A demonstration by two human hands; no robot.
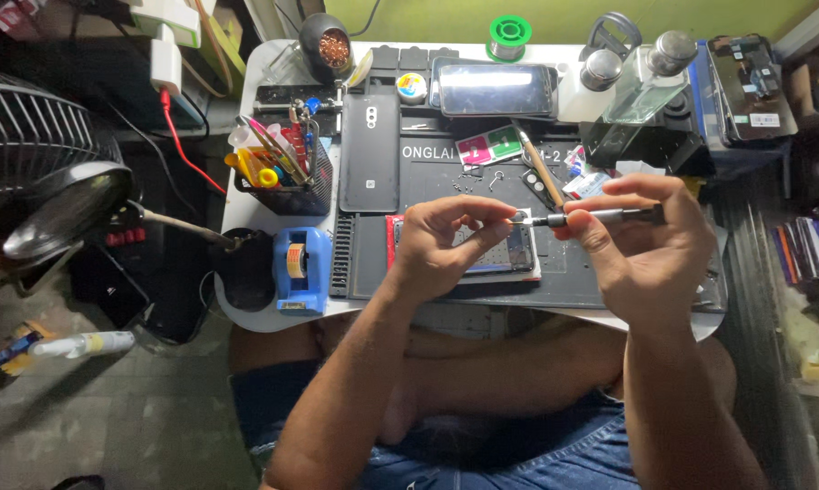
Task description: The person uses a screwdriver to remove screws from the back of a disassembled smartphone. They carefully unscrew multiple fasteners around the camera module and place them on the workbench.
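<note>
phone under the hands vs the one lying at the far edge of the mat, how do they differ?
The opened phone lies low on the mat under both hands, largely hidden, with its insides showing; the far phone lies uncovered with its glossy screen up. The right hand holds a screwdriver just above the opened phone, the left hand at its tip; nothing touches the far phone. Both lie flat on the dark mat.

Glossy dark phone screen point(495, 89) at the table's back, green-pink card point(489, 147) before it

Bright overhead light, phone screen point(495, 89) glare, perhaps warped edges
</note>
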